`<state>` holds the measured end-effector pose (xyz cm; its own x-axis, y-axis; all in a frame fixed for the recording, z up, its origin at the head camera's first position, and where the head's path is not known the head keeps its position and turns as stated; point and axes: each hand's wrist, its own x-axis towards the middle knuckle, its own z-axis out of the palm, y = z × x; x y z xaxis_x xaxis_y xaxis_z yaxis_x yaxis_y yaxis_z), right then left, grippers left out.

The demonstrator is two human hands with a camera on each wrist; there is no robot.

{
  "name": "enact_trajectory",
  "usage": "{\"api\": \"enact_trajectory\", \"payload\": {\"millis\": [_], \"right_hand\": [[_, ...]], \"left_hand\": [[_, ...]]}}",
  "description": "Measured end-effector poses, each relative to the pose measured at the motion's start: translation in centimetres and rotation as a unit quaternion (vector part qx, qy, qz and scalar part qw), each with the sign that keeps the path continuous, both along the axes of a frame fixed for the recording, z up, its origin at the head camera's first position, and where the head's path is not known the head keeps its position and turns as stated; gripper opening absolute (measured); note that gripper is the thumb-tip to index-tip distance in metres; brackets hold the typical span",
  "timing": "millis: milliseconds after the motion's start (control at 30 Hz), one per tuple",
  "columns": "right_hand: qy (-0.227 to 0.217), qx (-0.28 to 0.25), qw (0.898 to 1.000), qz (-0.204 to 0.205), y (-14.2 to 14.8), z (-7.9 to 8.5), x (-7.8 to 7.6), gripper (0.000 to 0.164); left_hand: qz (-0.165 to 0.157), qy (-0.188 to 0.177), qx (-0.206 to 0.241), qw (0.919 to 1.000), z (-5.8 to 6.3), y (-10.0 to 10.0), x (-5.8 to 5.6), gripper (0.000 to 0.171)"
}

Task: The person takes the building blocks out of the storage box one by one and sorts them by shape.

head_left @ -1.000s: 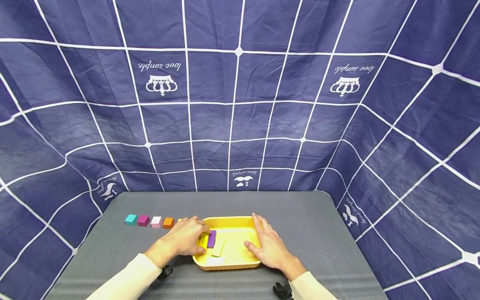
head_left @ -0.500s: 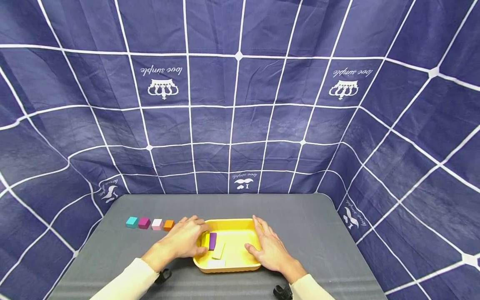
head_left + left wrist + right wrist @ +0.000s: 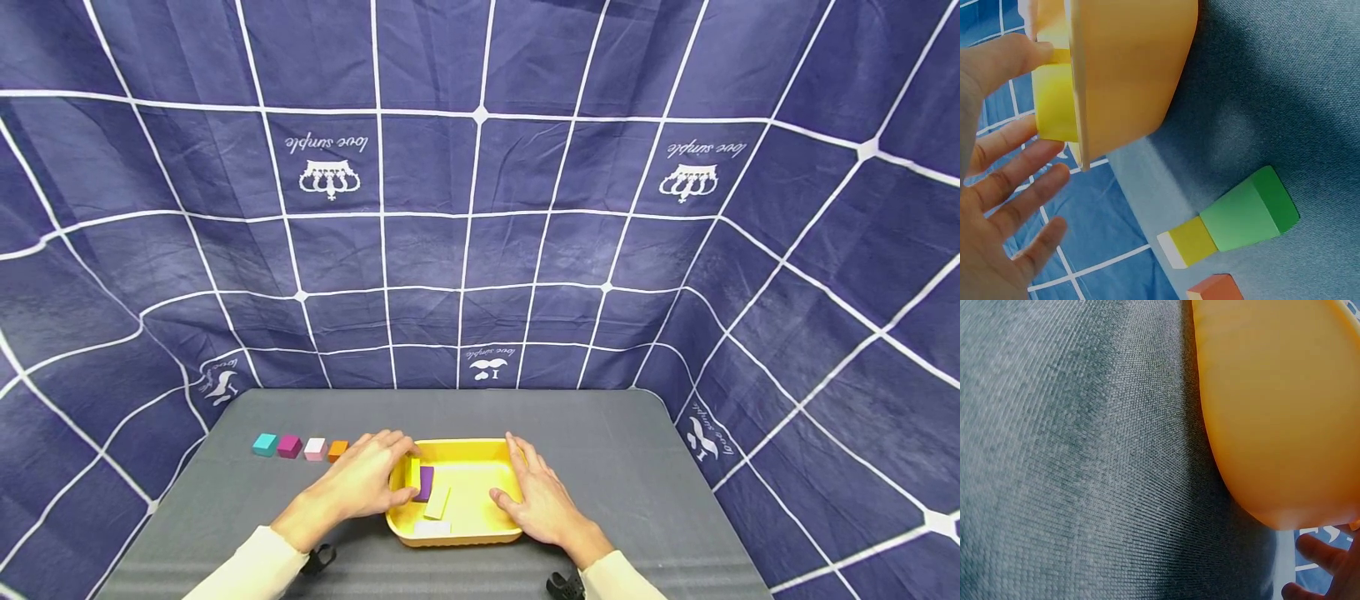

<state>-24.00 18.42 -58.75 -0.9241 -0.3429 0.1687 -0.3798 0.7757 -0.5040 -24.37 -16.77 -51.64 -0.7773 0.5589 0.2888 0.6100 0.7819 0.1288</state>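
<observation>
A yellow tray (image 3: pixel 480 451) stands on the grey table in front of me. My left hand (image 3: pixel 365 477) is over its left end, pinching a yellow block (image 3: pixel 1057 100) between thumb and fingertips at the rim; the other fingers spread loosely. Inside lie a purple block (image 3: pixel 426 484), a pale yellow block (image 3: pixel 437 504) leaning at a slant, and a white block (image 3: pixel 432 527) by the near wall. On the right end rests my right hand (image 3: pixel 543 496), fingers straight along the rim, thumb reaching inside. The right wrist view shows mostly the tray's outer wall (image 3: pixel 1285 412).
Left of the tray runs a row of blocks: cyan (image 3: pixel 264 444), magenta (image 3: pixel 289 447), pinkish white (image 3: pixel 316 449) and orange (image 3: pixel 338 450). A green block (image 3: pixel 1241 215) and a small yellow block (image 3: pixel 1191 242) appear in the left wrist view. Blue gridded cloth (image 3: pixel 495 250) surrounds the table.
The yellow block in my left hand has shifted slightly toward the back of the tray, and that hand's thumb and fingers stand a little wider apart. My right hand has kept its place.
</observation>
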Motion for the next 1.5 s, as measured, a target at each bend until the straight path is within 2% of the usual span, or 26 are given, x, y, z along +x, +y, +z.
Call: {"api": "enact_trajectory", "payload": {"millis": [267,467,600,967,1100,1333,1500], "right_hand": [[0.001,0.001,1.000,0.002,-0.3,-0.1,0.0,0.099],[0.002,-0.002,1.000,0.004,-0.5,-0.1,0.0,0.098],[0.001,-0.001,1.000,0.005,-0.5,0.0,0.0,0.099],[0.001,0.004,1.000,-0.003,0.0,-0.1,0.2,0.099],[0.006,0.003,1.000,-0.002,-0.1,0.1,0.1,0.098],[0.006,0.005,1.000,0.000,-0.1,0.2,0.0,0.098],[0.007,0.008,1.000,-0.002,-0.1,0.0,0.1,0.098]], "left_hand": [[-0.006,0.025,0.049,0.9985,-0.2,-0.7,0.6,0.044],[-0.021,0.030,0.100,0.9943,-0.4,-0.8,0.9,0.041],[-0.023,0.035,0.116,0.9924,-0.4,-0.7,1.2,0.039],[-0.028,0.019,0.169,0.9850,-0.9,-0.8,1.8,0.041],[-0.023,0.032,0.175,0.9838,-0.9,-1.1,1.9,0.043],[-0.009,0.054,0.158,0.9858,-0.9,-2.0,1.9,0.047],[-0.010,0.079,0.159,0.9840,-1.1,-3.0,2.0,0.047]]}}
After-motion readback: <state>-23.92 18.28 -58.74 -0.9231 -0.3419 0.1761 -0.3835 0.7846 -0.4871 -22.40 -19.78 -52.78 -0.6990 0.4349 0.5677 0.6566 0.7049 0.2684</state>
